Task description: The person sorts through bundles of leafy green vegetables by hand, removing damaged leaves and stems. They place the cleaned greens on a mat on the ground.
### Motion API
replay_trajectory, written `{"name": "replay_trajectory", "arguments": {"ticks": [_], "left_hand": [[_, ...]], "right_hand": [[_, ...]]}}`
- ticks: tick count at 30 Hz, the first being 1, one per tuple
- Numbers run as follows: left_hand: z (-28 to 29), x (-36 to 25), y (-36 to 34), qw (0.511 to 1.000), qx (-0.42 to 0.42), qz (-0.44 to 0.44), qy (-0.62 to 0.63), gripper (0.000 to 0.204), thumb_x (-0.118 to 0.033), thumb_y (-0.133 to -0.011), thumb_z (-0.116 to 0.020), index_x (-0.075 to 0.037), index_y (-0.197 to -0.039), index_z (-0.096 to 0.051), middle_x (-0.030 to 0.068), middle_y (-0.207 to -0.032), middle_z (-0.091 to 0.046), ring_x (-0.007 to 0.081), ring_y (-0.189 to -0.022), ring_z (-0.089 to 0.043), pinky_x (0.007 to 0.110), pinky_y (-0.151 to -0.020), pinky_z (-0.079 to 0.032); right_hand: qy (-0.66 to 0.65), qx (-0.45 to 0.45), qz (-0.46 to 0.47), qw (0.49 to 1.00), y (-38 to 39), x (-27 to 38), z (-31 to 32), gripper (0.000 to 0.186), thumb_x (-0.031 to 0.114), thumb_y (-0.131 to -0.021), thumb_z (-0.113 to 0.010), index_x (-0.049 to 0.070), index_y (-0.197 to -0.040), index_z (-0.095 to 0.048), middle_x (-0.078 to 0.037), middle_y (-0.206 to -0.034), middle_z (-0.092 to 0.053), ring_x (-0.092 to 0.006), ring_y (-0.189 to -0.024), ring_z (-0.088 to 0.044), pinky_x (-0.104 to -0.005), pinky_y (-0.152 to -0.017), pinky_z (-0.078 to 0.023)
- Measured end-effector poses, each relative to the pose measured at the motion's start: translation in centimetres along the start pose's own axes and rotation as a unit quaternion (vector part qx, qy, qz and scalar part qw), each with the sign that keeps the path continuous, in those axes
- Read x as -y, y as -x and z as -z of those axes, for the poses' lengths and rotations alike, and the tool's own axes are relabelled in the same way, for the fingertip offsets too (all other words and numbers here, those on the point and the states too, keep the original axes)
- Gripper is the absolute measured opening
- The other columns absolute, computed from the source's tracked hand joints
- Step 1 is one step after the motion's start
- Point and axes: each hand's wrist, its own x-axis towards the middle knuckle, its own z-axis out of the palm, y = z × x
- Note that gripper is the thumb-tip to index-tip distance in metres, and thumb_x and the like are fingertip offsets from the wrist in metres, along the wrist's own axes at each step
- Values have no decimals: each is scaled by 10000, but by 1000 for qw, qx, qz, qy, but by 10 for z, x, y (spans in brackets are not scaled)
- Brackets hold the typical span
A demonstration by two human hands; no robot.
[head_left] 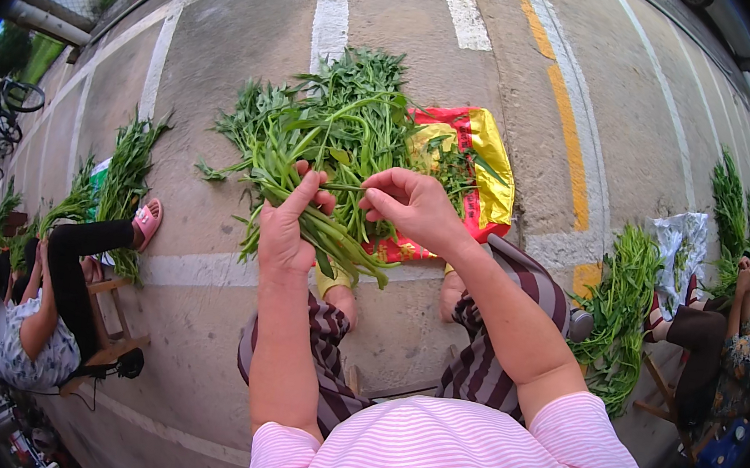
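While the left hand grips greens, the right hand pinches a half-hidden stem.

In the middle of the frame, the left hand grips a bunch of long green stems, while the right hand pinches a thin stem between thumb and fingers. Just above them spreads a pile of leafy greens — its right side overlapping a red and yellow bag on the pavement. At the far left, a seated person wears a pink sandal; at the right, more greens lie beside a silvery sheet.
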Motion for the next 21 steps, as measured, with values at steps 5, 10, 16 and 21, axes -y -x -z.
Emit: {"name": "replay_trajectory", "arguments": {"ticks": [5, 10, 16, 21], "left_hand": [[0, 1, 0, 1000, 10, -5, 0, 312, -33, -869, -742, -53, -1141, -590, 102, -961, -687, 152, -682, -650, 285, -613, -544], [-2, 0, 2, 1000, 19, 11, -2, 279, -12, -896, -702, -56, -1154, -606, 86, -958, -686, 145, -706, -630, 272, -655, -555], [-6, -1, 4, 998, 46, 32, 7, 319, -6, -871, -731, -45, -1156, -593, 101, -948, -683, 154, -670, -645, 281, -619, -555], [-6, -2, 7, 998, 53, 43, 17, 316, 4, -878, -718, -44, -1166, -596, 103, -940, -680, 157, -686, -632, 276, -627, -549]], "right_hand": [[164, -31, 44, 985, 4, 5, -1, 181, 147, -930, -666, -9, -1019, -651, -42, -896, -712, -98, -799, -683, -253, -724, -551], [89, -49, 34, 994, -2, -7, 1, 150, 131, -934, -628, 0, -1008, -639, -22, -871, -690, -86, -785, -672, -238, -719, -537], [-86, -40, -49, 994, -7, -8, 6, 88, 126, -938, -605, 46, -969, -624, -24, -890, -666, -79, -794, -655, -248, -728, -559], [-200, -90, -106, 970, -7, 1, 16, 86, 147, -953, -587, 74, -983, -620, -21, -898, -660, -87, -756, -644, -270, -726, -573]]}}
